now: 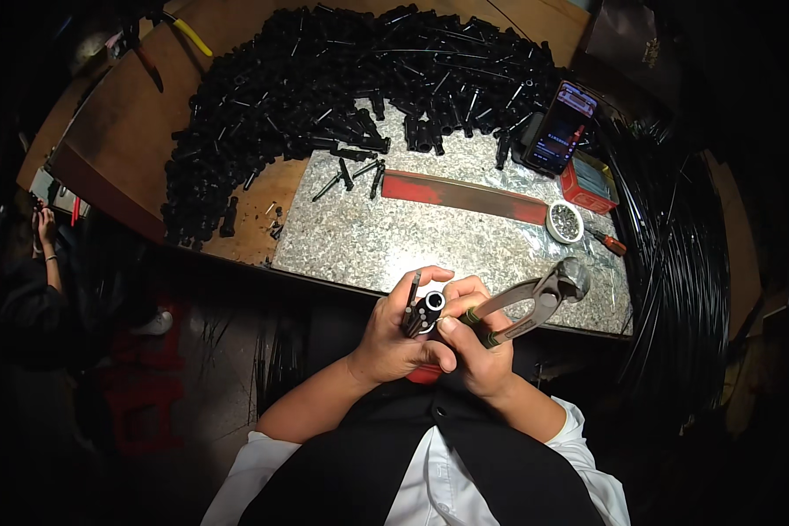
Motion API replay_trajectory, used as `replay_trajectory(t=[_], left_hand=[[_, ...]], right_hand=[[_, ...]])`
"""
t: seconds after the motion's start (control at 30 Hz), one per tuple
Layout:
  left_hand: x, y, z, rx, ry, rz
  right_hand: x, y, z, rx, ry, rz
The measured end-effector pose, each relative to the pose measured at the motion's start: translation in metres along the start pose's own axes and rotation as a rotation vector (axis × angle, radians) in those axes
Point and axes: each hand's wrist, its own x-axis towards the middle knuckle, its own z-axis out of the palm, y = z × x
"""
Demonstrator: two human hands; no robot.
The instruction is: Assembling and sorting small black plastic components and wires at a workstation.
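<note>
Low in front of me, at the near edge of the bench, my left hand (393,337) is closed round a small bundle of dark rods or strips. Among them is a black tubular piece with a pale ring (435,302) at its top end. My right hand (480,351) grips a pair of pincers (543,302) by green-trimmed handles, the heavy jaws pointing away to the right. Its thumb and fingertips also touch the tubular piece beside the left fingers. What lies between the fingertips is too small to make out.
A big heap of black tubular parts (324,79) covers the back of the speckled board (342,237). On the board lie a red-edged bar (465,198) and a white cup of small metal bits (565,222). A phone (565,127) stands behind; long black strips (666,263) hang right.
</note>
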Motion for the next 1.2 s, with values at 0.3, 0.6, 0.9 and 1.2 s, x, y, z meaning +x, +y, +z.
replay_trajectory(t=[0.3,0.6,0.9,1.2], left_hand=[[-0.002,0.005,0.001,-0.105,0.003,0.020],[-0.001,0.006,0.002,-0.066,0.030,0.006],[-0.003,0.002,0.000,0.005,0.023,-0.036],[0.001,0.000,0.000,0.117,0.048,0.118]], right_hand=[[0.001,-0.002,-0.001,0.005,-0.010,0.019],[0.001,0.000,0.000,-0.085,0.003,-0.049],[0.001,0.000,-0.001,-0.160,-0.011,-0.096],[-0.003,0.005,0.002,-0.147,0.027,-0.106]])
